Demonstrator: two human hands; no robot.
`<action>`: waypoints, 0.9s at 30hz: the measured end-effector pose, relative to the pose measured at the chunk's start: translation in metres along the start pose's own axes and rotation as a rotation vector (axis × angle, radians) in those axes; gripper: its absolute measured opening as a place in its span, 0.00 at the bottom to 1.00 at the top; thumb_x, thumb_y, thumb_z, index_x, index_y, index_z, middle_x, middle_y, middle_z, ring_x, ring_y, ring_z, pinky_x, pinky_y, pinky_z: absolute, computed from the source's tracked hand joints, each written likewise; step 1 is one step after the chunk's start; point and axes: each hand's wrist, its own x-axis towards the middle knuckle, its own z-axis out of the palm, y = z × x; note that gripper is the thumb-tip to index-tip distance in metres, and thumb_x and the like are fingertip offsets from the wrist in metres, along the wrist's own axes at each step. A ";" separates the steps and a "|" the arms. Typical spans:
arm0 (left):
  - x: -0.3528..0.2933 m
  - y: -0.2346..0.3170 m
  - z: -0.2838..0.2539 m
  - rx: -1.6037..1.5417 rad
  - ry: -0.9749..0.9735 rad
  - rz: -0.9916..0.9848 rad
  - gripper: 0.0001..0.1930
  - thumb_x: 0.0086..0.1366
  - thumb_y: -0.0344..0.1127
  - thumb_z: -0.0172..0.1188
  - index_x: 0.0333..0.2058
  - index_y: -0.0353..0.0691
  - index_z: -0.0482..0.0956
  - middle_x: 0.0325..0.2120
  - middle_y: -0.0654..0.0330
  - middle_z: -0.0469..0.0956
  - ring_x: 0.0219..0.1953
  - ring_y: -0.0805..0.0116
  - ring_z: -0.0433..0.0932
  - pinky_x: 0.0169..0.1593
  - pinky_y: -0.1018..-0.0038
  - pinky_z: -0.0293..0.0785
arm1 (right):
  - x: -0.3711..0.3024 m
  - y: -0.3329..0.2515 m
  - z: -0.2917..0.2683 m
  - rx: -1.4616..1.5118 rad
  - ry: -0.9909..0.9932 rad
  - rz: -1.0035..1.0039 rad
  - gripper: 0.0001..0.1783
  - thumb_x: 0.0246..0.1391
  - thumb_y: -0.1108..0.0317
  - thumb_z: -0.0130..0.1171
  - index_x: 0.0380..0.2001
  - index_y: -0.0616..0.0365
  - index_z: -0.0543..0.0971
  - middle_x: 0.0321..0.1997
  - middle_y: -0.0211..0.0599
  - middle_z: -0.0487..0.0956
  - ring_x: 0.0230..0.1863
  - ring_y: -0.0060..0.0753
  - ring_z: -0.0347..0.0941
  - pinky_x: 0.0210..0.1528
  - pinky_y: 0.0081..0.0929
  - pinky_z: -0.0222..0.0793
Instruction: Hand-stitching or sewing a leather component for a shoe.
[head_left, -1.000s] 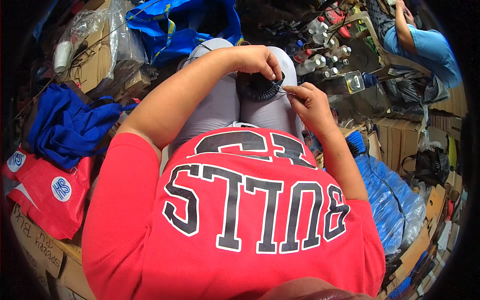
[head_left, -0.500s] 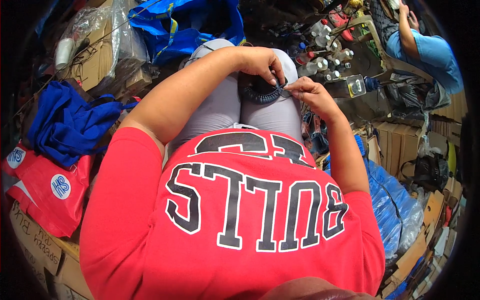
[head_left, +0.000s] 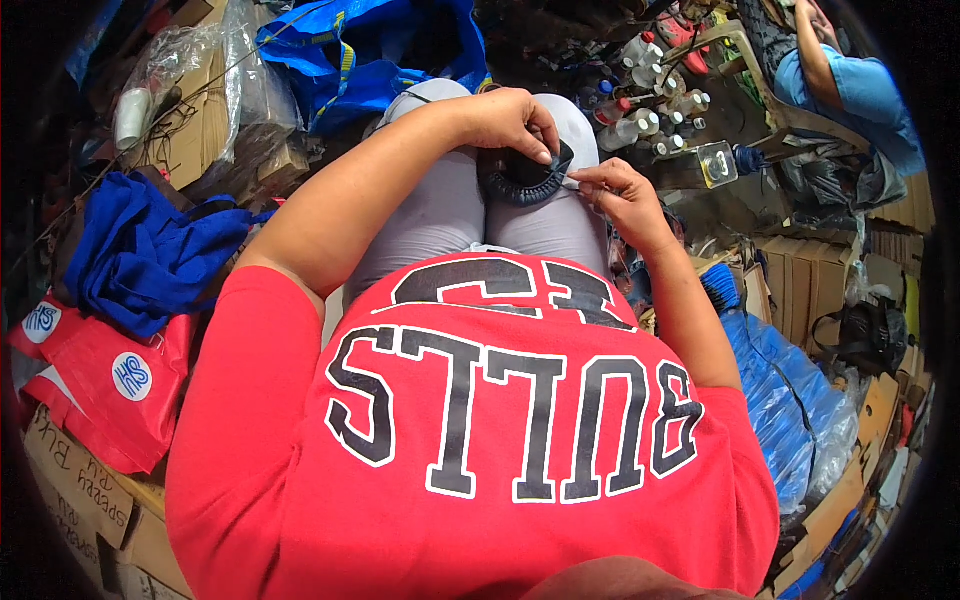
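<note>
Over my grey-trousered lap lies a dark, curved piece (head_left: 531, 192) with a puckered, ridged rim. It looks like a shoe upper, though its kind is not certain. My left hand (head_left: 518, 128) reaches over it from above, thumb and fingers closed on its far right edge. Close beside that same edge, my right hand (head_left: 622, 198) has thumb and forefinger pinched together. What sits in that pinch is too small to make out. The inside of the piece is in shadow.
A blue bag (head_left: 400, 60) stands beyond my knees. Several plastic bottles (head_left: 640, 125) cluster at the far right, near a person in a blue shirt (head_left: 870, 95). Blue cloth (head_left: 150, 250) and a red bag (head_left: 125, 390) lie left; blue plastic wrap (head_left: 775, 400) lies right.
A thin dark loop near my right fingertips no longer shows. My right hand has shifted slightly; my left hand keeps its hold on the dark piece.
</note>
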 end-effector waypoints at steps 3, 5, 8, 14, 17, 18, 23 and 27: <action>0.004 0.005 0.001 0.029 -0.007 -0.006 0.13 0.51 0.33 0.68 0.36 0.39 0.83 0.30 0.61 0.81 0.34 0.72 0.77 0.42 0.75 0.71 | 0.002 -0.001 0.005 0.054 0.029 0.050 0.13 0.44 0.77 0.62 0.37 0.54 0.83 0.28 0.27 0.71 0.30 0.18 0.68 0.34 0.16 0.65; 0.005 0.006 0.001 0.061 -0.028 -0.024 0.12 0.50 0.34 0.68 0.34 0.38 0.82 0.29 0.60 0.81 0.35 0.72 0.77 0.43 0.75 0.71 | 0.006 -0.006 0.009 -0.185 0.051 -0.101 0.11 0.44 0.75 0.63 0.34 0.55 0.82 0.26 0.30 0.73 0.30 0.22 0.70 0.34 0.20 0.66; 0.004 0.009 0.002 0.047 -0.025 -0.060 0.11 0.51 0.31 0.66 0.35 0.38 0.82 0.31 0.59 0.80 0.34 0.70 0.77 0.42 0.75 0.71 | 0.011 -0.020 0.018 -0.291 0.097 -0.198 0.08 0.44 0.73 0.65 0.32 0.56 0.82 0.26 0.33 0.75 0.30 0.27 0.72 0.34 0.24 0.67; -0.027 -0.009 0.007 0.171 0.364 0.085 0.13 0.52 0.21 0.56 0.37 0.38 0.80 0.35 0.56 0.74 0.31 0.68 0.77 0.38 0.72 0.73 | -0.002 -0.028 0.014 -0.315 0.107 -0.168 0.09 0.44 0.74 0.64 0.32 0.54 0.82 0.27 0.36 0.76 0.29 0.32 0.73 0.33 0.27 0.69; -0.047 -0.013 0.025 0.029 0.498 0.089 0.11 0.53 0.19 0.55 0.34 0.38 0.80 0.30 0.56 0.74 0.31 0.66 0.77 0.37 0.72 0.73 | -0.008 -0.026 0.019 -0.395 0.143 -0.203 0.11 0.44 0.76 0.61 0.34 0.52 0.82 0.26 0.36 0.75 0.28 0.35 0.73 0.33 0.28 0.69; -0.054 -0.009 0.032 0.029 0.492 0.088 0.11 0.53 0.19 0.55 0.34 0.38 0.80 0.30 0.56 0.74 0.31 0.66 0.77 0.37 0.72 0.73 | -0.010 -0.025 0.020 -0.473 0.148 -0.254 0.13 0.44 0.77 0.60 0.35 0.52 0.82 0.27 0.36 0.74 0.28 0.37 0.73 0.33 0.28 0.69; -0.066 -0.009 0.048 0.436 0.675 0.203 0.10 0.51 0.23 0.62 0.32 0.45 0.83 0.23 0.60 0.73 0.30 0.65 0.74 0.34 0.74 0.70 | -0.015 -0.025 0.025 -0.648 0.183 -0.343 0.18 0.44 0.80 0.58 0.39 0.50 0.82 0.27 0.37 0.73 0.29 0.39 0.71 0.36 0.27 0.68; -0.059 -0.006 0.043 0.326 0.648 0.248 0.11 0.50 0.25 0.64 0.33 0.48 0.84 0.22 0.62 0.70 0.30 0.66 0.69 0.34 0.73 0.66 | -0.008 -0.015 0.009 -0.254 0.005 -0.044 0.22 0.45 0.84 0.52 0.42 0.50 0.81 0.30 0.33 0.68 0.33 0.30 0.67 0.39 0.23 0.65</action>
